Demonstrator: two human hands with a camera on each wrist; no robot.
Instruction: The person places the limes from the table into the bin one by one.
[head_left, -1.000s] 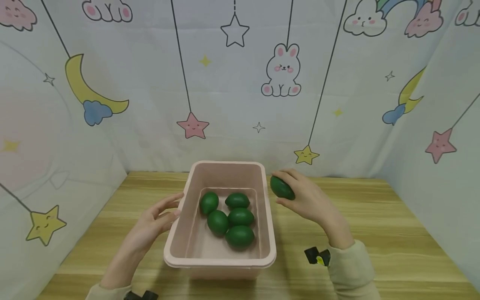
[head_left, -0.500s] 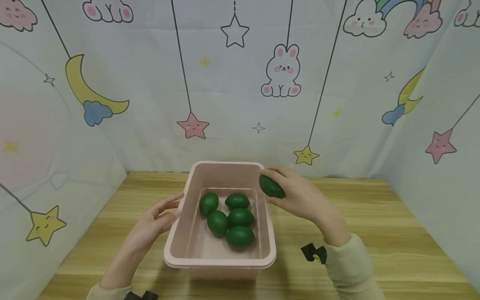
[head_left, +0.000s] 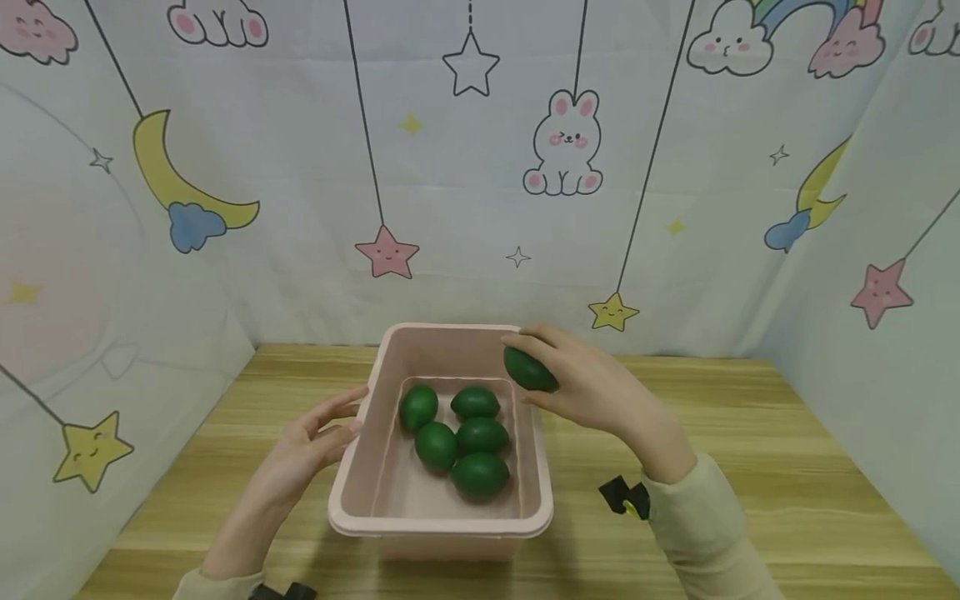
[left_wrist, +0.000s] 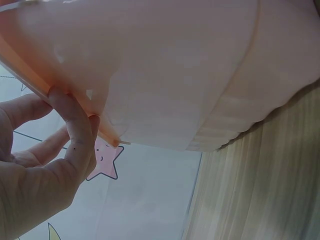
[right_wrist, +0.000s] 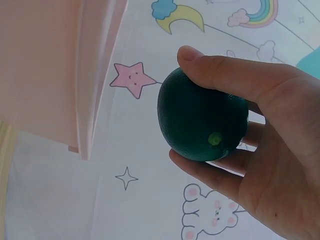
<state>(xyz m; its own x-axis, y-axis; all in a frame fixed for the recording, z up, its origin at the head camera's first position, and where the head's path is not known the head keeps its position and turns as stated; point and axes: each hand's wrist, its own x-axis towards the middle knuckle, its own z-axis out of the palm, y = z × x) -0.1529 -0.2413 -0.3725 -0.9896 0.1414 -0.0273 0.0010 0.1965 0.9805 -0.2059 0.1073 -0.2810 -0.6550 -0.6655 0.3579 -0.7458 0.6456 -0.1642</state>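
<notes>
Several green limes (head_left: 480,476) lie inside a pale pink plastic bin (head_left: 441,527) on the table. My right hand (head_left: 592,383) holds another lime (head_left: 529,369) between thumb and fingers, above the bin's right rim near its far corner. In the right wrist view, this lime (right_wrist: 195,117) shows a small yellow-green stem spot. My left hand (head_left: 303,450) is at the bin's left side. The left wrist view shows its relaxed fingers and thumb (left_wrist: 77,130) touching the underside of the bin's rim from outside, with none reaching over into it.
The bin stands on a wood-grain table (head_left: 720,433). White cloth (head_left: 465,167) printed with stars, moons and rabbits hangs behind the table and along both sides. A black tag (head_left: 626,497) sits by the right sleeve cuff.
My right hand has moved left with the lime, from beside the bin to over its right rim. The left hand and the limes in the bin stay in place.
</notes>
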